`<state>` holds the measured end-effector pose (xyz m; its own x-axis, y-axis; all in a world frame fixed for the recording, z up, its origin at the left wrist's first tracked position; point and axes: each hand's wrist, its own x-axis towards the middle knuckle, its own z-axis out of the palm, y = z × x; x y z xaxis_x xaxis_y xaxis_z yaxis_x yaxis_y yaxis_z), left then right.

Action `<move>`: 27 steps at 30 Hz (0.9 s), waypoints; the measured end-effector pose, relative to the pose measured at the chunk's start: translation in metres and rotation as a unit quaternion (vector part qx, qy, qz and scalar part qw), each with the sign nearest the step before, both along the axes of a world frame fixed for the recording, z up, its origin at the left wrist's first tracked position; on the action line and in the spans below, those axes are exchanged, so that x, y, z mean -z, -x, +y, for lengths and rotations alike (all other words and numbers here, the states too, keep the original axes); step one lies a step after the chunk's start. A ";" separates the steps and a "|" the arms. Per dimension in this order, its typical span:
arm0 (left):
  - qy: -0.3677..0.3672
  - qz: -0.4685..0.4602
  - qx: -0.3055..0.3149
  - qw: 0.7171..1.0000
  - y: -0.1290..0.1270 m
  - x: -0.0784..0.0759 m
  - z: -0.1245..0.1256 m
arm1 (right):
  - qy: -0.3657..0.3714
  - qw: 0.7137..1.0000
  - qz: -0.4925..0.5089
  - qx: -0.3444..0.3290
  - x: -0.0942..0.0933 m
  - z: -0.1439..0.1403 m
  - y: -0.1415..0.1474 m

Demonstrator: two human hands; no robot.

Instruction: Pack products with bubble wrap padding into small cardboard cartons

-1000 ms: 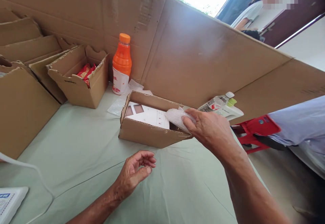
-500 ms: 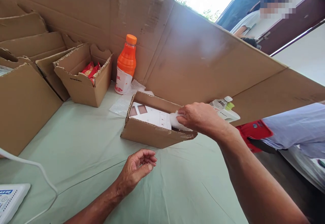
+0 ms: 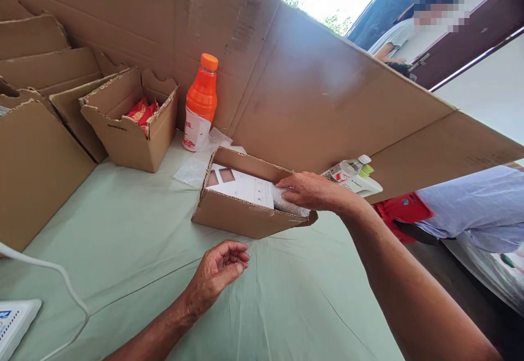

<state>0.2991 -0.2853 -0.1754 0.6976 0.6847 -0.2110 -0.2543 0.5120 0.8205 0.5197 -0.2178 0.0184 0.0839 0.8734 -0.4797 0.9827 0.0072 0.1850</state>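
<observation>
In the middle of the green cloth stands an open cardboard box (image 3: 233,213). A white printed carton (image 3: 241,187) fills its left part, and a bubble-wrapped item (image 3: 289,205) lies in the right end. My right hand (image 3: 305,189) rests over that item, fingers reaching down onto the bubble wrap; they look stretched rather than gripping. What is inside the wrap is hidden. My left hand (image 3: 225,265) lies on the cloth in front of the box, palm turned inward, fingers loosely curled with a gap to the thumb, holding nothing.
Behind the box lie a bubble wrap sheet (image 3: 192,167), an orange-capped bottle (image 3: 200,104) and, to the right, two bottles (image 3: 347,172). Cardboard boxes (image 3: 131,137) stand left. A cardboard wall (image 3: 319,93) runs along the back. A white cable (image 3: 61,273) crosses the lower left. Beyond is a person (image 3: 397,39).
My right hand has lowered and flattened; its pinch on the bubble wrap has loosened, and the wrapped item sits lower in the box. The left hand has stayed nearly still.
</observation>
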 end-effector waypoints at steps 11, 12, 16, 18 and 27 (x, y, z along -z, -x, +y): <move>0.003 0.023 0.019 1.000 -0.001 0.001 0.003 | 0.010 0.998 0.061 0.018 0.032 0.015 -0.014; 0.002 0.027 0.021 0.999 -0.001 0.000 0.004 | -0.008 0.996 0.083 0.032 0.031 0.010 -0.015; 0.002 0.041 0.024 0.999 -0.002 -0.001 0.004 | -0.107 0.977 0.155 0.100 0.022 -0.018 -0.022; 0.002 0.044 0.027 0.999 -0.002 0.000 0.003 | -0.131 0.969 0.166 0.130 0.019 -0.028 -0.023; -0.002 0.061 0.025 0.998 -0.004 0.005 0.001 | -0.074 0.991 0.091 0.062 0.026 0.005 -0.015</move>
